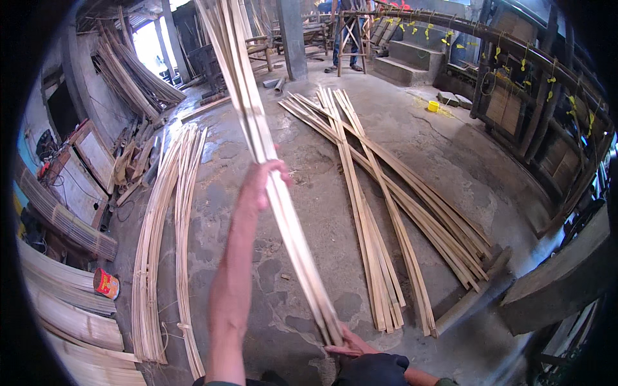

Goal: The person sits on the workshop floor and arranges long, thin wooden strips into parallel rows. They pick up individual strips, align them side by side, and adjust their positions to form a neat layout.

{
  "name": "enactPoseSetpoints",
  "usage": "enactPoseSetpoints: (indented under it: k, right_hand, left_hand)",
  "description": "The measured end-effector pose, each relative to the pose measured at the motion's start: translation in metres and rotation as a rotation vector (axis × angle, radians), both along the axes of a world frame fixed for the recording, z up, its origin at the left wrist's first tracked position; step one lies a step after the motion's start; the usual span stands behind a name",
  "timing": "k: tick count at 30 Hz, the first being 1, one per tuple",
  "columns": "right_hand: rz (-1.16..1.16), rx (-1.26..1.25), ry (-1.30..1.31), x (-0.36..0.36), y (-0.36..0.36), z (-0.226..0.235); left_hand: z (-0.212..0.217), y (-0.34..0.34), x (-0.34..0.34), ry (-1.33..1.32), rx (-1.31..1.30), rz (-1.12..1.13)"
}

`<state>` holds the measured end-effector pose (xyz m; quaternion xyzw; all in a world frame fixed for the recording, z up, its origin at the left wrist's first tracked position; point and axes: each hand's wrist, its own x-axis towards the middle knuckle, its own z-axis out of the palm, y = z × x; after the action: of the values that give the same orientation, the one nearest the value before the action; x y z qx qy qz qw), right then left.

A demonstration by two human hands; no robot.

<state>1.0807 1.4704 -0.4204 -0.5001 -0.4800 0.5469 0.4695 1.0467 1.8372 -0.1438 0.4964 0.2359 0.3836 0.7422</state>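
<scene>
A long bundle of pale bamboo strips (293, 228) slants across the middle, raised off the floor, its far end running out of the top of the picture. Around its middle my left hand (269, 179) is closed, the forearm reaching up from the lower edge. My right hand (351, 343) is at the near end of the strips, thumb beside them and fingers at the cut ends; part of this hand is hidden behind dark cloth. To the right, crossed bundles of bamboo strips (367, 238) lie on the floor. On the left lie two more bundles (154, 257).
Split bamboo pieces (84, 321) and a red-yellow tin (106, 284) are at the lower left. A bamboo rack (515, 83) with yellow ties stands at the right. A concrete pillar (293, 38), steps (409, 61) and a person's legs (347, 38) are at the back.
</scene>
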Motion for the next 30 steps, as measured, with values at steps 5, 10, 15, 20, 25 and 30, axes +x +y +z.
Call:
enactPoseSetpoints:
  k: [5, 10, 15, 20, 25, 30]
  right_hand:
    - [0.215, 0.251, -0.285, 0.013, 0.1, 0.026]
    - [0.017, 0.43, -0.391, 0.069, 0.219, 0.176]
    - [-0.27, 0.715, 0.072, 0.091, 0.3, 0.317]
    - [-0.23, 0.642, 0.773, 0.042, 0.295, 0.333]
    - [-0.509, 0.452, 1.096, 0.039, 0.261, 0.246]
    - [-0.63, 0.249, 1.349, 0.042, 0.235, 0.128]
  left_hand:
    - [0.076, 0.026, -0.074, 0.243, 0.292, 0.204]
    - [0.104, 0.026, -0.163, 0.76, 0.567, 0.442]
    - [0.057, 0.016, -0.236, 0.931, 1.112, 0.701]
    - [0.019, -0.051, -0.283, 1.174, 1.201, 0.604]
    - [-0.009, -0.1, -0.279, 1.554, 1.364, 0.474]
    - [-0.002, -0.116, -0.26, 1.688, 1.579, 0.326]
